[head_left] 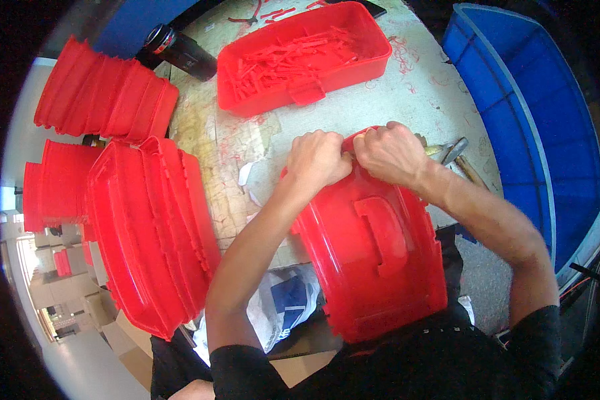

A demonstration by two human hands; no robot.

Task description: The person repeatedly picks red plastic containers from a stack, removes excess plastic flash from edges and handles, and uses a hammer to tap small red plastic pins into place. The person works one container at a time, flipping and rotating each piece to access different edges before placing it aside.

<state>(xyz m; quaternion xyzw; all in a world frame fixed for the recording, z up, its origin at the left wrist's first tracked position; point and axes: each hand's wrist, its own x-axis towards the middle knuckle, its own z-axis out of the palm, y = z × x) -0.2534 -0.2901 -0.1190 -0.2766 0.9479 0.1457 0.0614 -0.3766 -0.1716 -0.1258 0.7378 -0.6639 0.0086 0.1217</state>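
A glossy red plastic lid (343, 233) with a moulded handle (385, 235) lies tilted from the table's near edge toward my body. My left hand (317, 159) is closed at its far edge, knuckles up. Beside it my right hand (393, 155) is also closed, gripping the same far end. The two fists nearly meet there, and a short stretch of red rim shows between them. My fingertips are hidden, so any small thing pinched in them cannot be made out.
A red bin (300, 100) full of red plastic strips stands beyond my hands, next to a black bottle (190, 57). Stacked red tubs (107, 93) and red shells (147, 233) rise at left. Metal-headed hand tools (455, 151) lie right; a blue container (547, 120) stands farther right.
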